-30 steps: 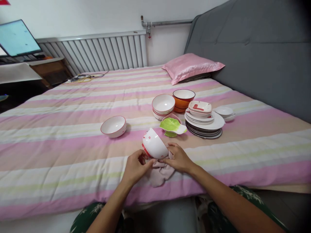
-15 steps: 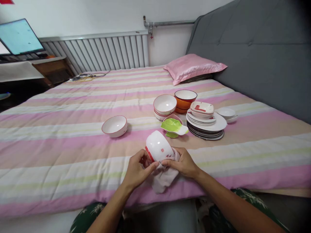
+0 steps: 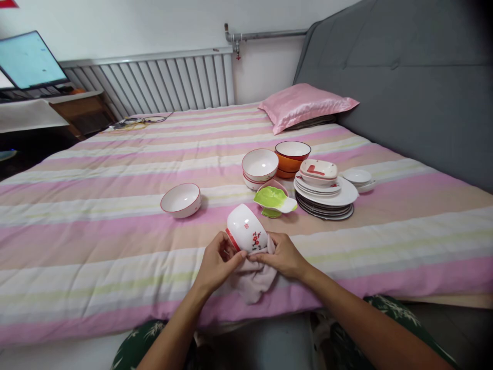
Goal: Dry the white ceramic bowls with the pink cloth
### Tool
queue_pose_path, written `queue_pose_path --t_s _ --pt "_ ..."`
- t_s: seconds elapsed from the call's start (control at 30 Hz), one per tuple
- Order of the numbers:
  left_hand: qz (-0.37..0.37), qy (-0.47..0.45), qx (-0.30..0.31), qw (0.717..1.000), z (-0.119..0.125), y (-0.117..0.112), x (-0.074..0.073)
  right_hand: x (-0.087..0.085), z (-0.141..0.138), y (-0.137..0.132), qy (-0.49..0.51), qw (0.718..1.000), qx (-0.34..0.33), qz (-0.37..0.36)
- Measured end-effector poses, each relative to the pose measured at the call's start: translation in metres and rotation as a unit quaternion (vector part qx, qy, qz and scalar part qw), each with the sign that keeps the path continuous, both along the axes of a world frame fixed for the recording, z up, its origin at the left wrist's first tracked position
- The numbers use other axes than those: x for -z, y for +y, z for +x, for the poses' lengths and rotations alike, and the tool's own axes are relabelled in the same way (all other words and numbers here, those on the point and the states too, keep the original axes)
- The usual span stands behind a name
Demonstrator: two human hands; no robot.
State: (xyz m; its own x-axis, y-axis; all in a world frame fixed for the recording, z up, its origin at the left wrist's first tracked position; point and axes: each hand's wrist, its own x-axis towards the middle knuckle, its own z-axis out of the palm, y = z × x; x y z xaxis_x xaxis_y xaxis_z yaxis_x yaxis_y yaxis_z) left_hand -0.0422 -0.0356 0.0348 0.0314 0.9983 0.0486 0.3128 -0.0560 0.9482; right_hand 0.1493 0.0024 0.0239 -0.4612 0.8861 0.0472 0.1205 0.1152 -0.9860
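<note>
At the left, a red-rimmed bowl (image 3: 181, 200) sits apart on the striped bedspread (image 3: 115, 246). Our left hand (image 3: 215, 262) pinches the red-banded edge of the held bowl (image 3: 245, 226) between thumb and fingers, some fingertips hidden. Tilted between our hands near the bedspread's front edge, the held bowl is glossy white, printed with red blossoms and small dark marks. Our right hand (image 3: 287, 257) pinches a pale pink cloth (image 3: 254, 285) against its lower right. Farther right stand stacked plates (image 3: 348, 191).
</note>
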Motion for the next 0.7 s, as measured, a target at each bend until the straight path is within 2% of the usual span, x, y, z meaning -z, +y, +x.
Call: queue_pose_path --t_s 0.27,0.43,0.6,0.7 --pt "-0.013 0.068 0.029 0.997 -0.003 0.001 -0.004 0.005 -0.003 0.003 -0.036 0.998 0.018 0.045" --pt "0.005 0.140 0.008 0.990 -0.001 0.002 -0.005 0.004 -0.003 0.003 -0.058 0.996 0.026 0.066" --pt "0.017 0.115 0.006 0.993 -0.001 0.001 -0.007 0.005 -0.004 0.002 -0.039 0.998 0.021 0.052" --pt "0.025 0.087 0.008 0.996 0.000 -0.002 -0.012 -0.001 -0.002 -0.002 0.011 1.000 0.003 0.018"
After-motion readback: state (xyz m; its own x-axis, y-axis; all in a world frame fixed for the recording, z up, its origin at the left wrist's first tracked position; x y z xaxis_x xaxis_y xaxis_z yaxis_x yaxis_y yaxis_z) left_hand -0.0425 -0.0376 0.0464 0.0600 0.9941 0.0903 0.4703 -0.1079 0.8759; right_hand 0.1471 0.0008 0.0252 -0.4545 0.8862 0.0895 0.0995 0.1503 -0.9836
